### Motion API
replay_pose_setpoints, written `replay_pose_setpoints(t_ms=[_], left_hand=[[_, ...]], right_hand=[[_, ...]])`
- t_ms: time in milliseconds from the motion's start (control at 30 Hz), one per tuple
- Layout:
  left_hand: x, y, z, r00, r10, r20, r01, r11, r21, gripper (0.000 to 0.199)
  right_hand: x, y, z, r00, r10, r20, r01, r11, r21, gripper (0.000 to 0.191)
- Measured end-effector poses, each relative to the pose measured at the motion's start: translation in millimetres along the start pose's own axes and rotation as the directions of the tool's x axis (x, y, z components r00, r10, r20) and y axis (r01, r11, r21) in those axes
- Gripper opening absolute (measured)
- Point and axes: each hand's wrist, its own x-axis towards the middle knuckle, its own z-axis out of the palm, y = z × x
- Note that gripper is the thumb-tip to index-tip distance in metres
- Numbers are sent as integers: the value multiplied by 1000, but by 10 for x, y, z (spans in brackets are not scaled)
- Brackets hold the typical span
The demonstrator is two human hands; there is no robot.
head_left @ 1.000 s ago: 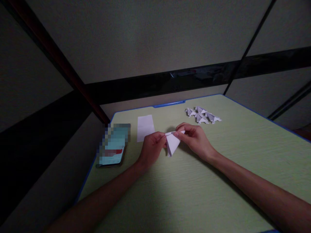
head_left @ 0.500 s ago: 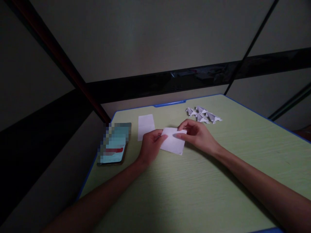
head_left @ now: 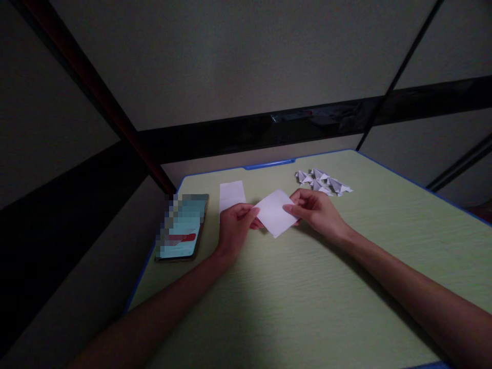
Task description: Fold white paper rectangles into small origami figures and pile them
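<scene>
A square sheet of white paper (head_left: 275,214) is held between my two hands above the table, turned so one corner points toward me. My left hand (head_left: 237,225) pinches its left corner between thumb and fingers. At the opposite corner, my right hand (head_left: 317,210) grips the sheet with the thumb on top and fingers behind. Another piece of white paper (head_left: 231,192) lies flat just beyond my left hand, which covers its lower part. Several small folded white paper figures (head_left: 321,181) are grouped past my right hand.
A phone (head_left: 183,225) with its screen lit lies at the table's left edge, partly pixelated. The pale green table (head_left: 269,302) has a blue rim and a blue handle-like strip (head_left: 269,164) at the far side. Panelled doors (head_left: 246,66) with a dark band rise behind it.
The sheet in my hands has been rotated from lying roughly square-on to a diamond position. Both hands have shifted their hold to its opposite side corners. The other things stay put.
</scene>
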Motion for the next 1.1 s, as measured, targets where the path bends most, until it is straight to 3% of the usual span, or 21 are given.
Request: replay_pose_setpoints(t_ms=[133, 267, 433, 600, 767, 867, 1100], left_hand=[[29, -20, -20, 995, 53, -82, -56, 998, -36, 10], [10, -9, 1, 999, 40, -18, -42, 996, -75, 12], [-23, 1, 17, 999, -1, 53, 7, 995, -97, 20], [-8, -43, -8, 998, -1, 58, 10, 986, -164, 19], [-8, -55, -20, 998, 31, 61, -18, 978, -209, 16], [-10, -50, -21, 997, 52, 54, -40, 977, -209, 15], [-9, -54, -22, 996, 69, 61, -53, 972, -228, 15]], right_hand=[[-41, 16, 49, 980, 68, 186, -76, 996, 38, 16], [-76, 21, 98, 972, 45, 230, -45, 999, -4, 20], [-125, 3, 124, 978, -61, 200, 85, 990, -113, 27], [-177, -16, 121, 948, -201, 247, 268, 921, -282, 37], [-189, -28, 100, 915, -272, 297, 368, 863, -346, 38], [-184, -29, 79, 885, -337, 322, 446, 812, -376, 38], [-158, -11, 41, 760, -478, 440, 648, 611, -455, 40]])
